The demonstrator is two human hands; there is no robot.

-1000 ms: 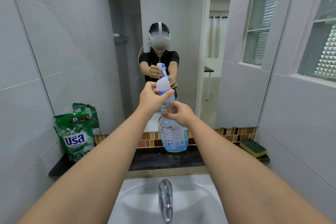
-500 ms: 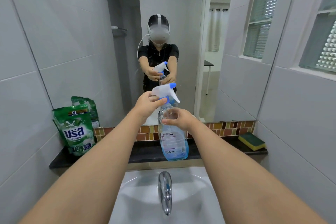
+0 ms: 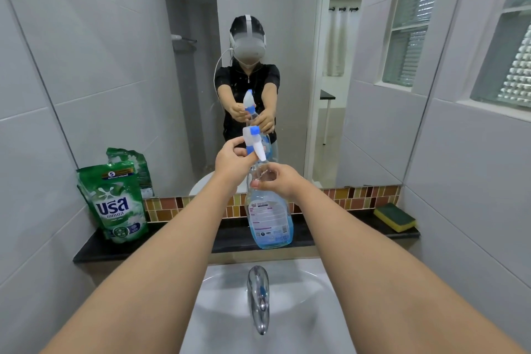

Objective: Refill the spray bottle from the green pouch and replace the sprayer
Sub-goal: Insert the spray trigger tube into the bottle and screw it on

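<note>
A clear spray bottle (image 3: 270, 218) with blue liquid in its lower part stands upright on the dark ledge (image 3: 184, 234) behind the sink. My right hand (image 3: 277, 181) grips its neck. My left hand (image 3: 232, 159) holds the white and blue sprayer (image 3: 253, 141) on top of the bottle, its trigger facing me. Whether the sprayer is screwed tight I cannot tell. The green pouch (image 3: 115, 201) stands upright at the left end of the ledge, against the wall, apart from both hands.
A mirror (image 3: 258, 52) above the ledge reflects a person and the bottle. A yellow and green sponge (image 3: 395, 217) lies at the ledge's right end. Below are a white sink (image 3: 298, 296) and a chrome tap (image 3: 258, 299). Tiled walls close in on both sides.
The sprayer has turned on the bottle's neck: its nozzle pointed away, then to the right, and now its trigger faces me. My left hand turned with it. The bottle stayed put.
</note>
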